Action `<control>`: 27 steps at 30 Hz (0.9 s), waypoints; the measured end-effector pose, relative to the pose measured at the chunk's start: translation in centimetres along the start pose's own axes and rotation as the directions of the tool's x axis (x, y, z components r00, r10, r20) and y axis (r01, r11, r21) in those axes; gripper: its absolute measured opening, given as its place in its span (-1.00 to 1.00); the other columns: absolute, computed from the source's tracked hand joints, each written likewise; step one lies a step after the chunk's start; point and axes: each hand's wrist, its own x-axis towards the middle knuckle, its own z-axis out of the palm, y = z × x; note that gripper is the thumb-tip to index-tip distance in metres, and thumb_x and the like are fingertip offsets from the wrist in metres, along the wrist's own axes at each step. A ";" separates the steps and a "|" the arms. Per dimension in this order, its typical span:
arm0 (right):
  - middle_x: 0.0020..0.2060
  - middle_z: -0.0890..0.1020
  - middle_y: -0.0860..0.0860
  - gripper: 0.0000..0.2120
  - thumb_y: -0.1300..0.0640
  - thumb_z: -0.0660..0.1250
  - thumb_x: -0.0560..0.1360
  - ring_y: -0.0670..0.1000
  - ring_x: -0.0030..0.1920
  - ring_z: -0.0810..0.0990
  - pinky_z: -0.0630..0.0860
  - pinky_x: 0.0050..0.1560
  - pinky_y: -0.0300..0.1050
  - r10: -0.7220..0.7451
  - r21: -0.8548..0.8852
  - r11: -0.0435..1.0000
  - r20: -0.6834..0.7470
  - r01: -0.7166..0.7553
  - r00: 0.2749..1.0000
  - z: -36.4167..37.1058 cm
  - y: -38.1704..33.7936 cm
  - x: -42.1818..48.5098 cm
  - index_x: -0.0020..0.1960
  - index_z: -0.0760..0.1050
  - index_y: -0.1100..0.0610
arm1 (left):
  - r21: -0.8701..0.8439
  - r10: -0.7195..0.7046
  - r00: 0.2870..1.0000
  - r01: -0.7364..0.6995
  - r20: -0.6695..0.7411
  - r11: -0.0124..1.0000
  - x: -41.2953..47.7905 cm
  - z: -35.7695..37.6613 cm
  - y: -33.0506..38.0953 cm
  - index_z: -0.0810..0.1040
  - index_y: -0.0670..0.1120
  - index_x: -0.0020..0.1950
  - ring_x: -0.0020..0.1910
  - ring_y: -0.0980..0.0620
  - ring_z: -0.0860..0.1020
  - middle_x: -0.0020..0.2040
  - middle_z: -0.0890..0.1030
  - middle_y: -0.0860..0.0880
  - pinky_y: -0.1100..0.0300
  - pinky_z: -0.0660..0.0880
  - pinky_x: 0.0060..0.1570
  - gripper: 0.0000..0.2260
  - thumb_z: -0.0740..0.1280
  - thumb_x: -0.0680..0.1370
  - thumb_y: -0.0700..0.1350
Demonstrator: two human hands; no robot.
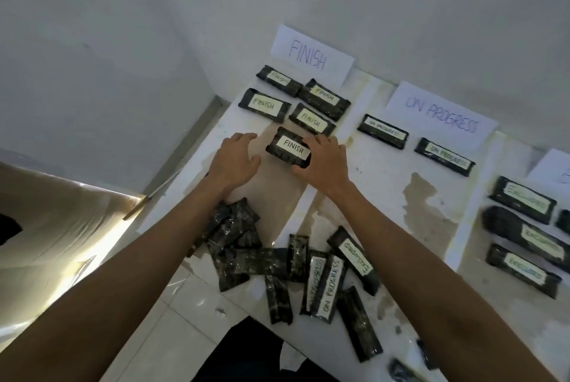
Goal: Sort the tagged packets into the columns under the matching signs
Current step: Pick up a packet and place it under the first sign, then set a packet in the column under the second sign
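Nearest, at six o'clock on the white table (385, 184), lies a loose pile (246, 246) of dark packets, most with their tags hidden. On its right side, one tagged ON PROGRESS (328, 287) and one tagged EXCLUDED (354, 258) lie face up. At three o'clock of the pile, well apart from it, three EXCLUDED packets (522, 204) form a column near the frame edge. Beyond the pile both bare forearms reach toward twelve o'clock. The right hand (324, 162) grips the FINISH packet (288, 150) by its right end, thumb curled on the near edge and fingers over the far edge. The packet sits at nine o'clock of that hand, tag up; I cannot tell whether it rests on the table or hangs just above it. The left hand (234, 159) is spread wide, fingers relaxed, holding nothing; the packet is at three o'clock of it, just beside the thumb but apart. Farther on, from eleven to one o'clock of the held packet, four sorted FINISH packets (311, 119) lie in two rows below the FINISH sign (311, 56). At three o'clock of those, two sorted ON PROGRESS packets (382, 131) lie below the ON PROGRESS sign (441, 114).
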 end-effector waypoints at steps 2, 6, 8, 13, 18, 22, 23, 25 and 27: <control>0.18 0.52 0.10 -0.44 -0.11 0.41 0.35 0.18 0.16 0.43 0.33 0.13 0.07 0.017 -0.018 1.000 0.011 -0.017 1.000 0.9 -0.2 0.9 0.27 0.44 0.12 | 0.005 -0.002 1.000 0.002 0.004 1.000 0.8 -0.1 -0.9 0.30 -0.12 0.44 0.39 -0.16 0.30 0.41 0.36 -0.16 -0.03 0.28 0.35 -0.52 0.28 0.53 -0.12; 0.22 0.47 0.08 -0.44 -0.07 0.42 0.35 0.16 0.18 0.39 0.32 0.12 0.05 0.045 -0.042 0.998 0.027 -0.044 0.999 1.8 -0.5 1.2 0.28 0.41 0.10 | -0.044 0.005 1.000 -0.004 0.029 0.999 1.4 -0.4 -2.6 0.31 -0.12 0.44 0.38 -0.13 0.30 0.40 0.38 -0.15 0.02 0.25 0.36 -0.53 0.28 0.53 -0.13; 0.25 0.43 0.09 -0.41 -0.06 0.42 0.35 0.16 0.21 0.37 0.31 0.14 0.04 0.049 -0.062 0.997 0.035 -0.046 0.998 1.7 -0.6 1.0 0.31 0.39 0.10 | -0.072 -0.001 1.000 0.002 0.020 0.997 1.1 -0.8 -3.3 0.33 -0.11 0.43 0.39 -0.10 0.31 0.40 0.38 -0.13 0.06 0.23 0.37 -0.55 0.28 0.54 -0.14; 0.29 0.37 0.14 -0.43 0.05 0.37 0.37 0.20 0.26 0.33 0.31 0.21 0.09 -0.009 -0.005 1.000 0.059 0.009 0.998 0.9 -2.9 -0.2 0.34 0.37 0.13 | -0.143 -0.055 0.997 0.047 -0.054 0.989 -2.1 -2.1 -5.3 0.40 -0.10 0.36 0.34 -0.08 0.37 0.35 0.43 -0.10 0.08 0.29 0.30 -0.62 0.27 0.54 -0.16; 0.22 0.41 0.14 -0.49 0.07 0.32 0.43 0.16 0.20 0.37 0.38 0.22 0.07 -0.173 0.102 0.982 0.171 0.157 0.970 1.1 -7.4 -2.0 0.35 0.36 0.12 | -0.135 -0.237 0.971 0.232 -0.024 0.963 -6.6 -1.5 -9.1 0.41 -0.06 0.35 0.32 -0.12 0.38 0.33 0.45 -0.12 -0.01 0.33 0.29 -0.53 0.39 0.46 -0.11; 0.22 0.42 0.14 -0.54 0.08 0.31 0.47 0.15 0.22 0.39 0.40 0.23 0.05 -0.217 0.146 0.972 0.252 0.184 0.943 1.8 -10.0 -2.4 0.35 0.36 0.13 | -0.099 -0.327 0.943 0.331 0.053 0.938 -8.4 0.0 -10.9 0.36 -0.05 0.39 0.24 -0.13 0.40 0.25 0.45 -0.16 0.01 0.38 0.20 -0.42 0.45 0.39 -0.10; 0.22 0.42 0.13 -0.54 0.08 0.31 0.47 0.15 0.22 0.40 0.40 0.23 0.07 -0.223 0.150 0.971 0.267 0.188 0.938 2.0 -10.4 -2.5 0.35 0.36 0.13 | -0.091 -0.328 0.943 0.332 0.054 0.939 -8.5 0.2 -11.1 0.36 -0.04 0.39 0.22 -0.13 0.40 0.24 0.45 -0.16 0.01 0.39 0.19 -0.41 0.45 0.40 -0.09; 0.22 0.42 0.13 -0.55 0.10 0.29 0.47 0.15 0.21 0.40 0.41 0.23 0.09 -0.227 0.156 0.970 0.298 0.187 0.927 2.3 -11.0 -2.5 0.34 0.36 0.14 | -0.088 -0.327 0.944 0.329 0.036 0.940 -8.4 0.5 -11.3 0.35 -0.05 0.39 0.21 -0.14 0.40 0.23 0.44 -0.17 0.00 0.40 0.18 -0.41 0.44 0.40 -0.10; 0.21 0.43 0.13 -0.56 0.12 0.28 0.47 0.15 0.19 0.40 0.42 0.22 0.09 -0.218 0.170 0.970 0.317 0.171 0.923 2.4 -11.4 -2.5 0.33 0.36 0.14 | -0.076 -0.318 0.948 0.318 0.014 0.945 -8.1 0.5 -11.4 0.35 -0.07 0.40 0.20 -0.13 0.41 0.22 0.45 -0.16 0.00 0.42 0.16 -0.41 0.43 0.39 -0.10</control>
